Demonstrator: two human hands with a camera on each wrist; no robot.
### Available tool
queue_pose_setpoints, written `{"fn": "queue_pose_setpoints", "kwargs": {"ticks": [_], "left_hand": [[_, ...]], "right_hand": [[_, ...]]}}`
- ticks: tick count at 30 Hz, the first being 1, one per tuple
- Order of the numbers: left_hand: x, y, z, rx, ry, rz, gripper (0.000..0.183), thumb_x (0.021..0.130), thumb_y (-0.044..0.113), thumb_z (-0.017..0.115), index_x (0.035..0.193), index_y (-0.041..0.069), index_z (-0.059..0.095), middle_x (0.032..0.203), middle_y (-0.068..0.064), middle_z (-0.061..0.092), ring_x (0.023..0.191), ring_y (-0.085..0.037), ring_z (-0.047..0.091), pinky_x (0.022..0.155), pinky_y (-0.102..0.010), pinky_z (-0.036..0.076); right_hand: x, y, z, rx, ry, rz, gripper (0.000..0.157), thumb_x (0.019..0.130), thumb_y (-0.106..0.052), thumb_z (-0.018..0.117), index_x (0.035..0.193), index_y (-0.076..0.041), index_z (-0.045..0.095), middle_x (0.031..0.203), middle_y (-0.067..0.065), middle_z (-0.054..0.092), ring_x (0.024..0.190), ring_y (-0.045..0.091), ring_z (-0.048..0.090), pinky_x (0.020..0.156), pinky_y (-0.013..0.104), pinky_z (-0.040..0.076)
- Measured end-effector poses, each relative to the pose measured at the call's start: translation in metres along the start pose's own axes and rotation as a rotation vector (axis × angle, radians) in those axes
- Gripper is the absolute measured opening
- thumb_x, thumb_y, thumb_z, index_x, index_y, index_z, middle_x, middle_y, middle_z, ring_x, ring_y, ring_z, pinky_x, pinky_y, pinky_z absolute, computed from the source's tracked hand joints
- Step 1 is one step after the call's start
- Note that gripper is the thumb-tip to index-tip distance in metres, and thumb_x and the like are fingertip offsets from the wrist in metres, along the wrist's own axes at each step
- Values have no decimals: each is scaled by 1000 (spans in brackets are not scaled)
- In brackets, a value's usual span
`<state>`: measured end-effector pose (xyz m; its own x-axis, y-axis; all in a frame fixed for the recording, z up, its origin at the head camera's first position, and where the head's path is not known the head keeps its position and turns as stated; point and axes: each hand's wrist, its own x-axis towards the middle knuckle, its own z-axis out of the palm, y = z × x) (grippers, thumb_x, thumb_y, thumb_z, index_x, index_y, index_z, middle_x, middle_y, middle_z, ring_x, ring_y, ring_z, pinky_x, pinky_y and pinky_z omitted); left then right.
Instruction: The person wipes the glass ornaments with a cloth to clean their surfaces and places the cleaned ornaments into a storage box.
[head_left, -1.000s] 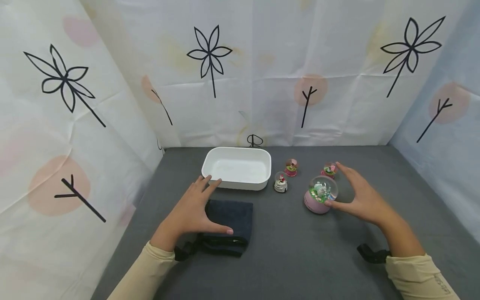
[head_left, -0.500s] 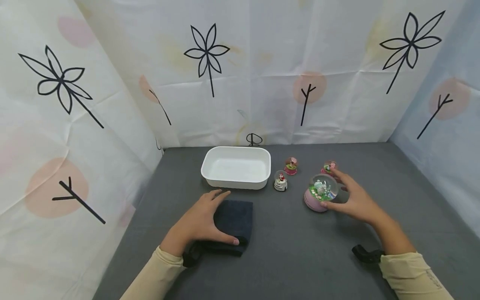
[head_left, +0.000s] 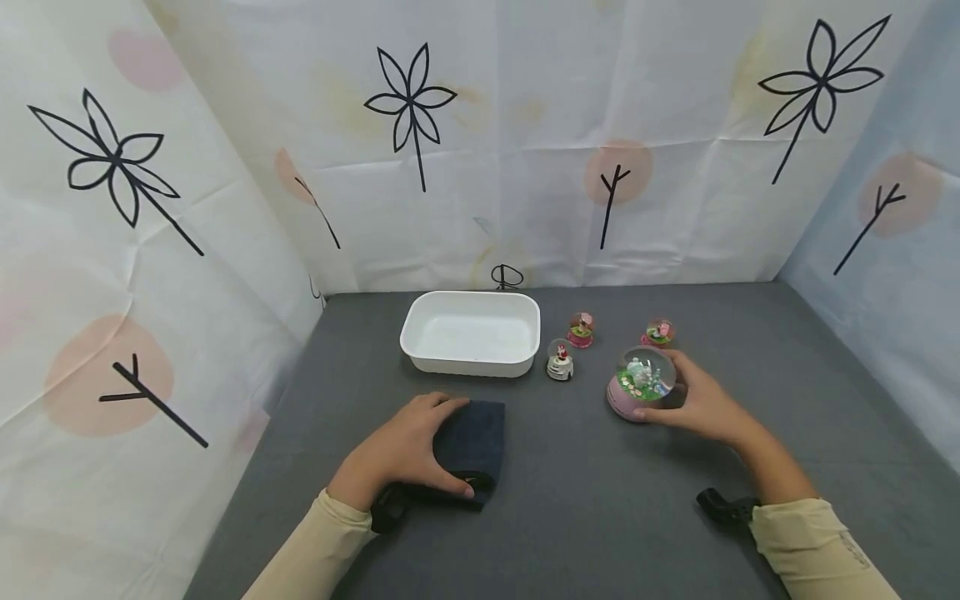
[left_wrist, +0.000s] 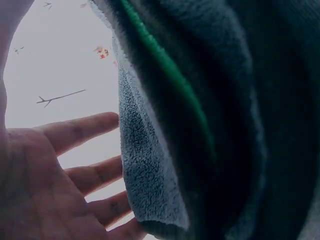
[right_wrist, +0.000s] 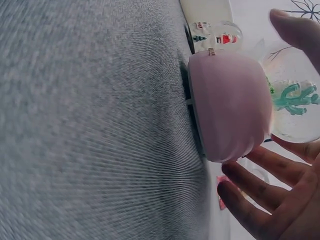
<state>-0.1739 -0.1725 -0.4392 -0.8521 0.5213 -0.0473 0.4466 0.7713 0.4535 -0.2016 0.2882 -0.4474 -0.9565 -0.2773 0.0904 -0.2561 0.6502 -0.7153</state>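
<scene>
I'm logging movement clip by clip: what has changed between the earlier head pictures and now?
The left hand has moved inward and toward the person, around the folded navy towel. The right hand has moved left, closing in around the large pink-based snow globe; whether it grips firmly is unclear. The towel, white tray, large globe and three small snow globes stayed in place.

Left hand [head_left: 405,443] has lowered to the folded towel [head_left: 478,437]. Right hand [head_left: 705,407] has moved in closer around the large globe [head_left: 636,385].
</scene>
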Motion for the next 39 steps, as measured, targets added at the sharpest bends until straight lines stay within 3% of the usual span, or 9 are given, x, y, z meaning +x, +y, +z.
{"fn": "queue_pose_setpoints", "kwargs": {"ticks": [11, 17, 23, 26, 29, 35, 39], "left_hand": [[5, -1, 5, 70, -34, 12, 130, 56, 69, 98, 161, 14, 45, 157, -13, 49, 144, -36, 47, 116, -56, 45], [8, -1, 7, 125, -53, 20, 138, 52, 74, 97, 164, 14, 41, 158, -13, 47, 144, -36, 46, 117, -57, 44], [7, 2, 6, 155, -68, 37, 142, 49, 70, 99, 163, 10, 40, 157, -16, 46, 143, -38, 47, 117, -61, 42], [6, 3, 6, 171, -64, 53, 142, 48, 69, 100, 162, 8, 41, 156, -17, 48, 142, -39, 48, 117, -61, 43], [6, 4, 5, 181, -61, 55, 142, 48, 69, 100, 162, 8, 41, 155, -17, 48, 141, -38, 48, 117, -61, 43], [8, 5, 4, 196, -40, 51, 137, 48, 68, 100, 160, 10, 46, 151, -14, 53, 134, -34, 53, 112, -57, 47], [9, 6, 3, 210, -35, 34, 134, 49, 68, 100, 158, 11, 48, 147, -11, 55, 130, -32, 55, 109, -56, 49]], "right_hand": [[3, 10, 4, 15, -15, -39, 100, 80, -22, 95, 157, 5, 36, 145, 30, 58, 134, 53, 56, 104, 68, 49], [4, 14, 4, -18, -11, -47, 95, 81, -23, 95, 156, 3, 42, 143, 26, 61, 132, 48, 60, 101, 52, 53], [5, 16, 4, -36, -16, -43, 91, 82, -26, 94, 153, 3, 46, 141, 25, 64, 131, 48, 61, 101, 47, 54], [5, 17, 4, -32, -13, -52, 88, 81, -25, 95, 151, 3, 49, 139, 24, 66, 129, 45, 63, 99, 36, 55], [5, 18, 3, -37, -3, -56, 83, 80, -25, 95, 147, 3, 53, 134, 21, 69, 124, 35, 65, 94, 26, 54], [7, 20, 2, -4, -14, -43, 71, 80, -23, 95, 136, 3, 62, 125, 18, 73, 107, 1, 63, 86, 23, 55], [7, 21, 2, 35, -27, -45, 66, 80, -21, 95, 133, 4, 63, 122, 18, 74, 101, -5, 63, 80, 22, 56]]}}
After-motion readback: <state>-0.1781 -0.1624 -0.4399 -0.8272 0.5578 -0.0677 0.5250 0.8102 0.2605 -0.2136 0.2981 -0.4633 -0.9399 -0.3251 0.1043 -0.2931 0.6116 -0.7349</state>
